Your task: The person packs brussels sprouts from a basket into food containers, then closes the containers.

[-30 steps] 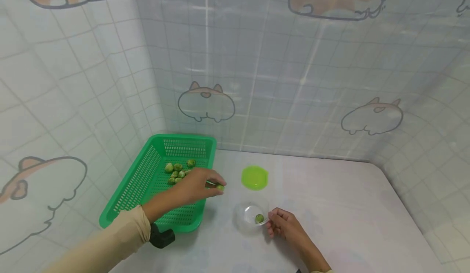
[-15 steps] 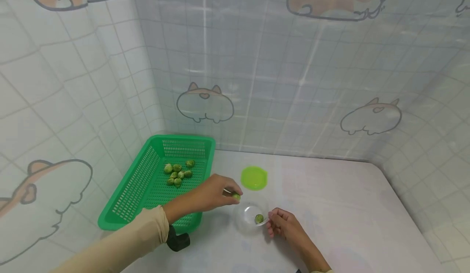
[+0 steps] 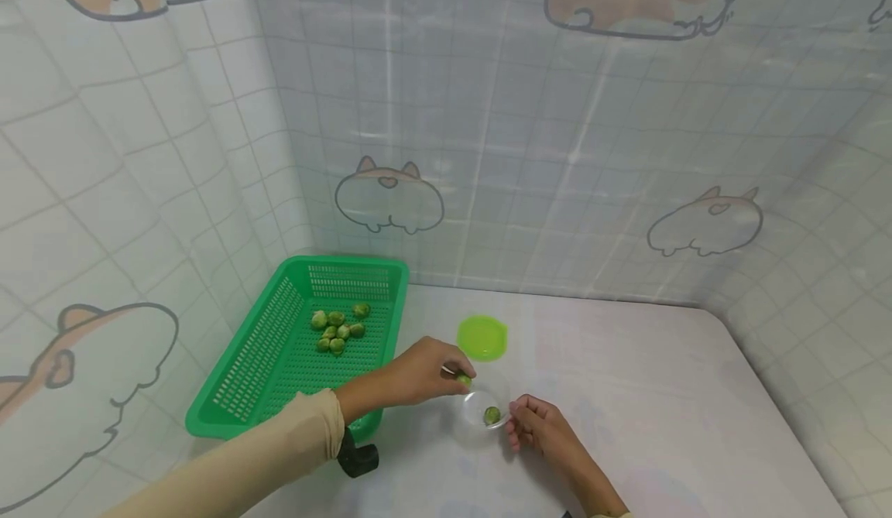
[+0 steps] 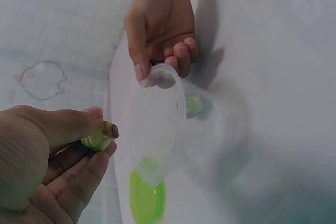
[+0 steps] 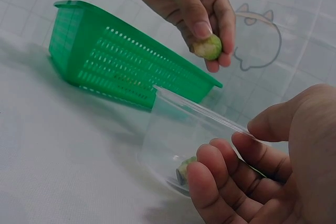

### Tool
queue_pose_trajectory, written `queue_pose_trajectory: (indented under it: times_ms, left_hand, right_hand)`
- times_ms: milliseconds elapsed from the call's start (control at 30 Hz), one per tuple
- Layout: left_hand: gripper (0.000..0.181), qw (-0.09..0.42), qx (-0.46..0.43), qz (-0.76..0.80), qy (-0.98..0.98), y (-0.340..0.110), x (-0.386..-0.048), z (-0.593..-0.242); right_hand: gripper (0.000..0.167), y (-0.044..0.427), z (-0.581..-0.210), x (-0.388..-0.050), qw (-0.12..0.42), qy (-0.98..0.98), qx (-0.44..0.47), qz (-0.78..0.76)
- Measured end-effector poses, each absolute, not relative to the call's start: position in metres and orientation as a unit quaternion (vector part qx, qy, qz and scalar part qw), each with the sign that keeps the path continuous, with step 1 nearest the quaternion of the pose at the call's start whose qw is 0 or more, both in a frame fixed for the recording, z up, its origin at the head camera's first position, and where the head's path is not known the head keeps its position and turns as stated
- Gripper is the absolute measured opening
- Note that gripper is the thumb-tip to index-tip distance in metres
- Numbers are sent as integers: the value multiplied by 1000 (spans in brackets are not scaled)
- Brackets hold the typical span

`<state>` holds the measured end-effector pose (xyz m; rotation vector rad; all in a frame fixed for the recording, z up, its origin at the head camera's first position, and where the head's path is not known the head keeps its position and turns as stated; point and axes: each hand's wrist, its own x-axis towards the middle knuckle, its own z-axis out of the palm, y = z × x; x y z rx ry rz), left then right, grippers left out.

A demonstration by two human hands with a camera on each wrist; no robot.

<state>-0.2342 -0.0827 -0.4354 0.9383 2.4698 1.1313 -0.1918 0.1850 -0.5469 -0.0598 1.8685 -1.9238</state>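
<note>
White tabletop (image 3: 648, 402) — left hand (image 3: 427, 372) pinching sprout (image 5: 212, 50), now nearer clear tub (image 5: 168, 135) — right hand (image 3: 547, 431) still pinching rim (image 5: 205, 111).

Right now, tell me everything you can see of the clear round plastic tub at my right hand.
The clear round plastic tub looks thin and colourless, with a slim rim and see-through walls. It is uncovered, open side up on the pale tabletop, with one small green Brussels sprout lying inside. The bare right hand pinches its rim. It sits right of the green perforated plastic basket, apart from it.
</note>
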Motion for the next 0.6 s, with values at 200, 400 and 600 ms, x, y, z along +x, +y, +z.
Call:
queue_pose_trajectory:
  times_ms: [200, 400, 600]
  left_hand:
    - [15, 145, 327, 368, 858, -70, -239, -442]
    - [14, 150, 324, 341, 870, -58, -241, -449]
    - [14, 142, 328, 296, 886, -45, -245, -463]
  right_hand:
    - [31, 186, -548, -192, 228, 676, -23, -701]
    - [30, 186, -549, -191, 227, 672, -29, -704]
    - [31, 185, -550, -191, 225, 670, -37, -707]
